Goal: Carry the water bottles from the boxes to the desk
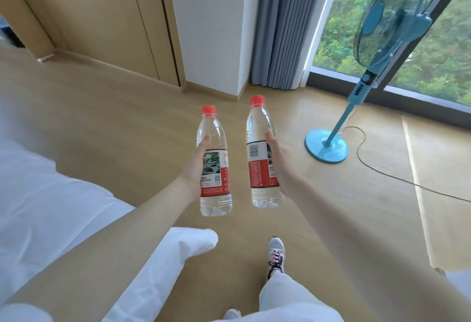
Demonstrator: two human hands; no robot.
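Note:
I hold two clear water bottles with red caps and red-and-white labels, both upright in front of me above the wooden floor. My left hand (195, 168) grips the left bottle (215, 168) around its label, thumb up along the side. My right hand (276, 161) grips the right bottle (261, 158) the same way, slightly higher and farther out. The two bottles stand apart, not touching. No boxes and no desk are in view.
A bed with white bedding (38, 194) lies at my left. A blue standing fan (328, 147) stands at the right by the window, its cable (382, 168) trailing over the floor. Ahead are a white pillar (211, 41), grey curtains and wooden cabinet doors. My feet show below.

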